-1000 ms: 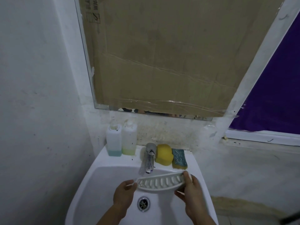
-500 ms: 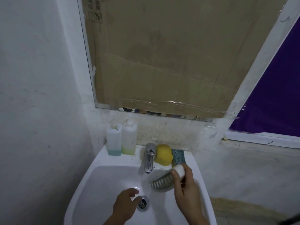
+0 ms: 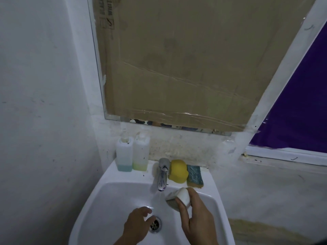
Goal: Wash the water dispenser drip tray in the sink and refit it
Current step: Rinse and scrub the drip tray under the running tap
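A: What is the right hand holding?

B: The white drip tray. The fingers are wrapped over its near end, so it is gripped end-on and tilted, the slotted side facing left toward the tap stream. It is over the right part of the sink bowl, just right of the spout and clear of the basin floor as far as I can tell.

A: And the left hand?

B: Empty. It is loosely open with the fingers spread a little, palm down, low in the bowl. Its fingertips are just beside the metal drain, on the drain's left. I cannot tell whether they touch the basin.

A: Is water running?

B: A thin stream falls from the chrome tap into the bowl, between the two hands, landing just beyond the drain.

A: What sits on the far ledge of the sink?

B: Left of the tap, two translucent bottles stand upright side by side and touching: the blue-liquid bottle on the left, the green-liquid bottle on its right. Both are nearly empty. Right of the tap lies a yellow sponge, and just beside that a blue scrub pad on a yellow base.

A: Behind all that?

B: A mirror on the wall, almost wholly covered by taped-on cardboard. Only a strip of glass shows along the bottom edge.
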